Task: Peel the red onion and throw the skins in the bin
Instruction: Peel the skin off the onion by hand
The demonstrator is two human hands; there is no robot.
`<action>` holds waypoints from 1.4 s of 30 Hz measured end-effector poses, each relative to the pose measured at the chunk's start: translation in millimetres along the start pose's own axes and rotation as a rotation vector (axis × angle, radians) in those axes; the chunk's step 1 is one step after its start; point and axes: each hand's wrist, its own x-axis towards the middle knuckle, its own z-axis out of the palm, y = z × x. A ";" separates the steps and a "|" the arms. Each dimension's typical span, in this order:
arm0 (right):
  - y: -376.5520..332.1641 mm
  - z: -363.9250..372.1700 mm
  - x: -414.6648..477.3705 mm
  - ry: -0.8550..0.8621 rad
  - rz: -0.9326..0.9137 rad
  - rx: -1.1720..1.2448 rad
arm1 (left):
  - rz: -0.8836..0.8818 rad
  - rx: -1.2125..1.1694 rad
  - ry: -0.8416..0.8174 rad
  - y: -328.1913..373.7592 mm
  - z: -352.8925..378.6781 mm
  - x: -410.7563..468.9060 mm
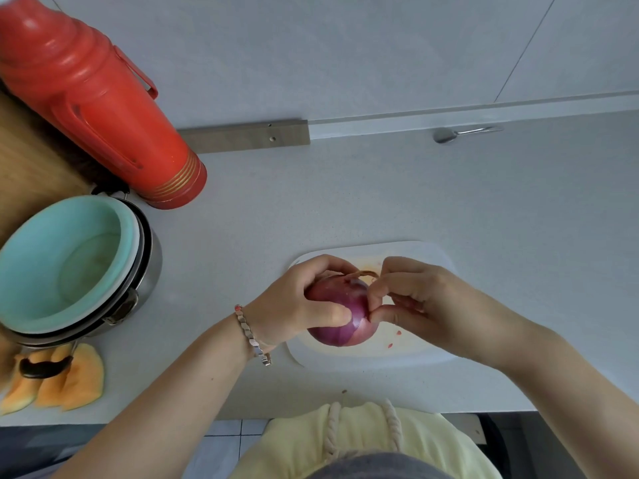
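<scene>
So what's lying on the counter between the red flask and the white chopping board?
Nothing. In the head view the grey counter is bare from the red flask across to the white board.

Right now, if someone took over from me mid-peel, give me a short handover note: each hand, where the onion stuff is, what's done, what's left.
Left hand grips the red onion over the white cutting board.
Right hand pinches the onion skin at the onion's right side; a dry brown strip curls off the top.
A few small red skin flecks lie on the board. No bin is in view.
Done: peeling begun; most purple skin looks still on.
Left: strip the rest, gather every piece, bin them.
</scene>
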 end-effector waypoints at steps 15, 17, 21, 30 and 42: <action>-4.1 23.6 -8.5 0.359 0.257 0.612 | -0.213 -0.679 0.126 -9.4 6.8 7.6; -2.1 23.8 -5.8 0.400 0.361 0.720 | -0.199 -0.636 0.118 -9.8 8.1 7.4; -3.0 22.2 -1.0 0.383 0.441 0.715 | -0.180 -0.545 0.117 -6.7 10.7 5.9; -9.3 13.7 -0.1 0.338 0.420 0.596 | -0.200 -0.393 0.118 5.6 11.0 6.1; -1.8 14.9 -0.2 0.300 0.262 0.432 | -0.238 -0.299 0.136 15.2 12.1 5.0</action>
